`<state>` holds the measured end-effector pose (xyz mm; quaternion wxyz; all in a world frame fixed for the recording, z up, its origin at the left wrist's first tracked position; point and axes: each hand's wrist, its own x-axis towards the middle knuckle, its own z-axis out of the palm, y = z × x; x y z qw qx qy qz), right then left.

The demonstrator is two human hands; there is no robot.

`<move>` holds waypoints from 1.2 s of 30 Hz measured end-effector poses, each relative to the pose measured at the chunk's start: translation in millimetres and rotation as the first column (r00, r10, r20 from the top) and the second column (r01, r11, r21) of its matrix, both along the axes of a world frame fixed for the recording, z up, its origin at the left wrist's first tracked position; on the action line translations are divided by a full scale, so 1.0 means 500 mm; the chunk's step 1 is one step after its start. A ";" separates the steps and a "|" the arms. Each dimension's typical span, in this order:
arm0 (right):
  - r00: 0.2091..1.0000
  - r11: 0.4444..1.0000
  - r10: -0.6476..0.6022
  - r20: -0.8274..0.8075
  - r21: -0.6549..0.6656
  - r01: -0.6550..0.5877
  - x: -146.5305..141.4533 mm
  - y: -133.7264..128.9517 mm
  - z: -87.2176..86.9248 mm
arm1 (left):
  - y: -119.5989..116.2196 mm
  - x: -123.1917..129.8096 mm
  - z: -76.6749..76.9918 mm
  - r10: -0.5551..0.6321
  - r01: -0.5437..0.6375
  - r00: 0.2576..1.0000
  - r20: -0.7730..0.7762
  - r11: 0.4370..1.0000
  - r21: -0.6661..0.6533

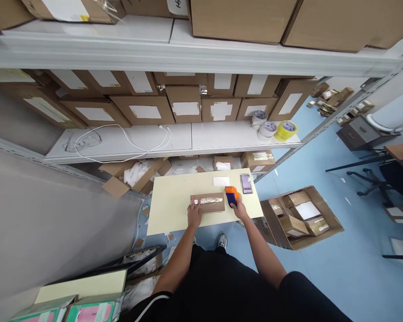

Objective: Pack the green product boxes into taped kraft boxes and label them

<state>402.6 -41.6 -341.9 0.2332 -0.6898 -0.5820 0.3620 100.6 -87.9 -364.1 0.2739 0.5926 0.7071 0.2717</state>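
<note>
Here, our left hand (194, 215) is nearer, spread out on the brown box (212, 204), which runs long-ways on the bench (171, 190) toward our right hand (239, 208), which holds an orange-and-blue tool (231, 195).

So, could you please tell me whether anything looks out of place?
The white cable sprawls across the shelf in loose loops and sags over its front edge, untidy beside the boxes lined up behind.

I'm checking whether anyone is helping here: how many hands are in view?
2: the left hand rests on the left end of the taped box, and the right hand holds the orange and blue tool.
</note>
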 end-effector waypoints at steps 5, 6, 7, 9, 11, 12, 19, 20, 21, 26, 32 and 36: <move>0.951 0.992 0.097 -0.292 0.108 -0.068 -0.027 -0.019 0.087 | 0.003 0.002 -0.002 -0.021 0.020 0.999 0.027 0.998 0.053; 0.938 0.988 0.126 -0.324 0.121 -0.091 -0.042 -0.018 0.103 | 0.004 0.003 -0.001 -0.020 0.018 0.999 0.031 0.998 0.059; 0.924 0.985 0.149 -0.353 0.132 -0.109 -0.060 -0.017 0.116 | 0.004 0.005 0.000 -0.015 0.013 0.999 0.034 0.998 0.061; 0.894 0.982 0.179 -0.411 0.133 -0.135 -0.099 -0.011 0.138 | 0.005 0.008 0.005 -0.012 0.009 0.999 0.038 0.998 0.063; 0.870 0.981 0.190 -0.456 0.129 -0.146 -0.136 -0.006 0.150 | 0.007 0.007 0.014 -0.017 0.015 0.999 0.049 0.999 0.047; 0.861 0.979 0.198 -0.469 0.130 -0.155 -0.151 -0.004 0.154 | 0.008 0.005 0.022 -0.019 0.017 0.998 0.057 0.999 0.029; 0.808 0.953 0.277 -0.520 0.041 -0.300 -0.163 -0.012 0.145 | 0.043 -0.015 0.166 0.048 -0.059 0.988 0.145 0.996 0.069; 0.807 0.949 0.278 -0.521 0.020 -0.315 -0.157 -0.014 0.145 | 0.051 -0.014 0.195 0.022 -0.036 0.978 0.208 0.997 0.066; 0.809 0.945 0.283 -0.515 0.007 -0.327 -0.150 -0.015 0.145 | 0.057 -0.012 0.224 -0.018 0.004 0.964 0.265 0.998 0.055; 0.837 0.935 0.334 -0.433 0.043 -0.351 -0.124 -0.012 0.174 | 0.062 0.013 0.358 -0.307 0.289 0.892 0.333 0.952 0.103; 0.805 0.902 0.428 -0.409 0.244 -0.356 -0.102 0.005 0.236 | 0.026 0.062 0.464 -0.281 0.246 0.926 0.254 0.956 0.160; 0.775 0.851 0.508 -0.376 0.357 -0.385 -0.087 0.005 0.256 | 0.012 0.101 0.500 -0.201 0.159 0.930 0.307 0.975 0.155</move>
